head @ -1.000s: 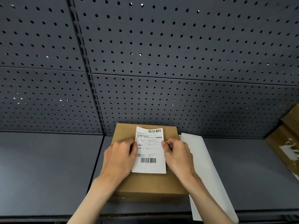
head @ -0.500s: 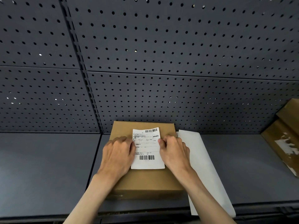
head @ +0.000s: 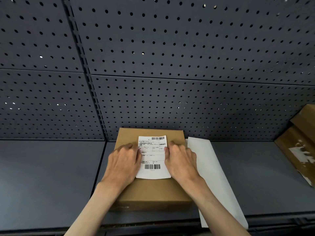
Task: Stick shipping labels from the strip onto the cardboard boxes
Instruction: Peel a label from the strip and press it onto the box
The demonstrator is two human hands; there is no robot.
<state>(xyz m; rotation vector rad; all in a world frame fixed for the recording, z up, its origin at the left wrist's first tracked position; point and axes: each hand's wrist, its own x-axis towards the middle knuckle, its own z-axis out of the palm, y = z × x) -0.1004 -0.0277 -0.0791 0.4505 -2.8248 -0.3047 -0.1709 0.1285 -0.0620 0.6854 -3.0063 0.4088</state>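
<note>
Now I've both hands flat, ungripping, left hand [head: 125, 163] at nine, right hand [head: 180, 160] at three of the label [head: 152, 155]; I'd smooth outward across the cardboard box [head: 153, 189].

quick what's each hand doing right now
Left hand: open, pressing the label onto the box.
Right hand: open, pressing the label's other edge.

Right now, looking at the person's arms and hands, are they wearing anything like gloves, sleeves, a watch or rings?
Nothing that shows. The left hand and right hand are bare, without gloves, and no rings are visible. Both forearms are uncovered to the frame's edge: no sleeves, watch or wristband in view.
</note>
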